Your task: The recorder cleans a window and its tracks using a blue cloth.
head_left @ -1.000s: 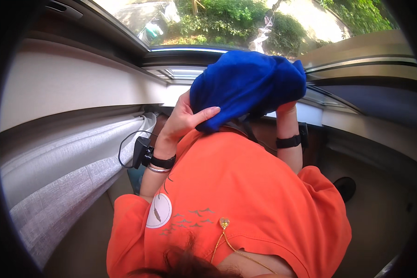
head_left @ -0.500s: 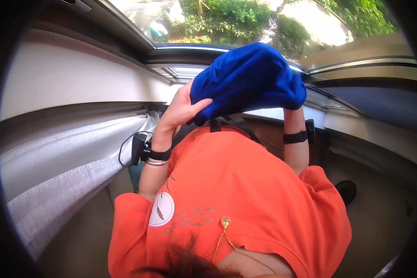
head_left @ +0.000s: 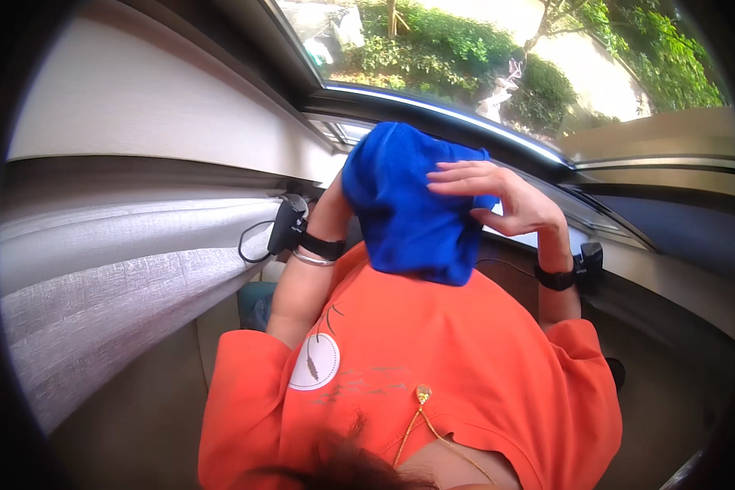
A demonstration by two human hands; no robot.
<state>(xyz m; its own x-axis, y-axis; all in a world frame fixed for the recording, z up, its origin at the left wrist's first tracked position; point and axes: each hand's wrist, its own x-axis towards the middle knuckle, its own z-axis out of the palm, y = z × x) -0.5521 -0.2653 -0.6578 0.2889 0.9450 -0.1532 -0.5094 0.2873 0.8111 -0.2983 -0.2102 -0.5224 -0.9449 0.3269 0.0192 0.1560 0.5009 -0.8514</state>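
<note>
A blue cloth (head_left: 412, 204) hangs in loose folds in front of my chest. My left hand (head_left: 337, 198) reaches up under its left side. Only the wrist and the edge of that hand show; the cloth hides the fingers. Over the cloth's right side is my right hand (head_left: 510, 196), with its fingers stretched out and the thumb apart from them. Its fingertips overlap the cloth; whether they press on it I cannot tell.
A framed window (head_left: 449, 106) stands ahead, with greenery outside. A pale sheer curtain (head_left: 139, 286) hangs at left below a white wall panel (head_left: 163, 98). Each wrist bears a black strapped device, the left one (head_left: 286, 229) with a cable loop, the right one (head_left: 586, 265) near the sill.
The cloth has come lower and nearer my chest. My left hand has gone from gripping its edge to beneath it. My right hand has come out from behind it, fingers now outstretched.
</note>
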